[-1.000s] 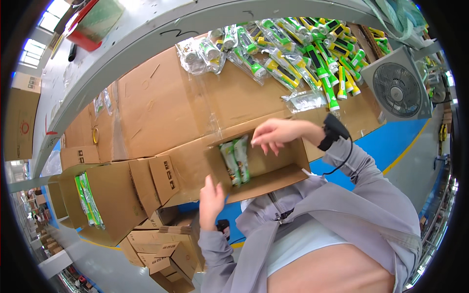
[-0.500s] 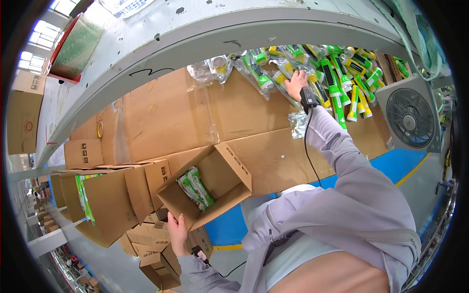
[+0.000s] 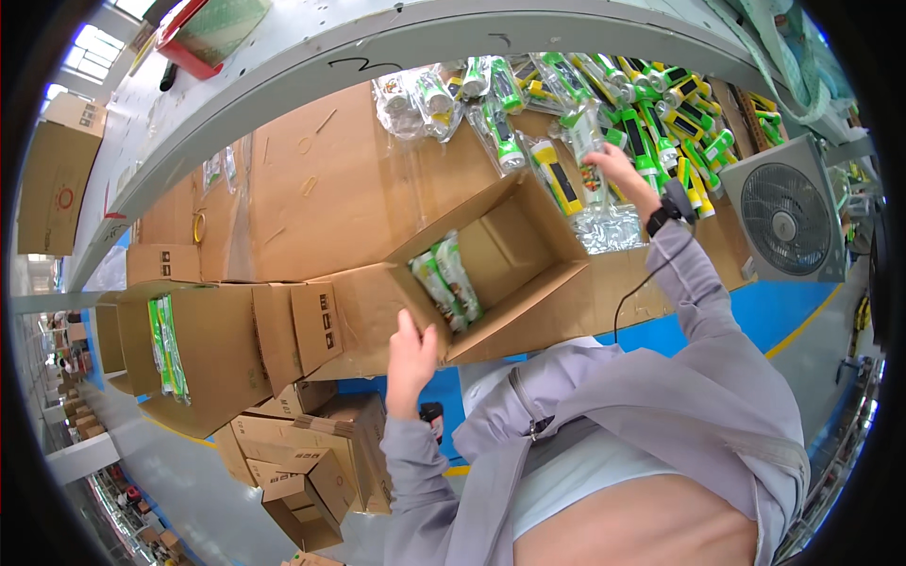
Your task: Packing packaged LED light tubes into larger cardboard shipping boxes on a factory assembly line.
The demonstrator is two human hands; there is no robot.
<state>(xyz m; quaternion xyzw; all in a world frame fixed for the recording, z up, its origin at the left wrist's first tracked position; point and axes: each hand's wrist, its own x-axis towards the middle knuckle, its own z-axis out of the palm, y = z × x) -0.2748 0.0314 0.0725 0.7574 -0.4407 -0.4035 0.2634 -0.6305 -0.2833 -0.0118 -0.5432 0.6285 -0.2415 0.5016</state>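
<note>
My left hand (image 3: pixel 410 363) grips the near left edge of an open cardboard box (image 3: pixel 524 241), which tilts at the table's front edge. Inside the box lie green-and-white bagged flashlights (image 3: pixel 453 280), side by side against its left end. Over the far right of the table, my right hand (image 3: pixel 625 177) pinches a clear plastic bag with a flashlight (image 3: pixel 586 151) in it. Just beside it are a yellow bagged flashlight (image 3: pixel 559 179) and a heap of loose green and yellow flashlights (image 3: pixel 651 132).
Another open box (image 3: pixel 222 349) with green packs stands at the left. Below it, several cartons (image 3: pixel 311 472) sit on the floor. A grey fan (image 3: pixel 785 217) stands right of the heap. A shelf beam (image 3: pixel 425 52) crosses above the cardboard-covered table (image 3: pixel 330 189).
My left hand has shifted the box right and away from me. My right hand has closed on a bagged flashlight from the heap and drawn it slightly right and toward me.
</note>
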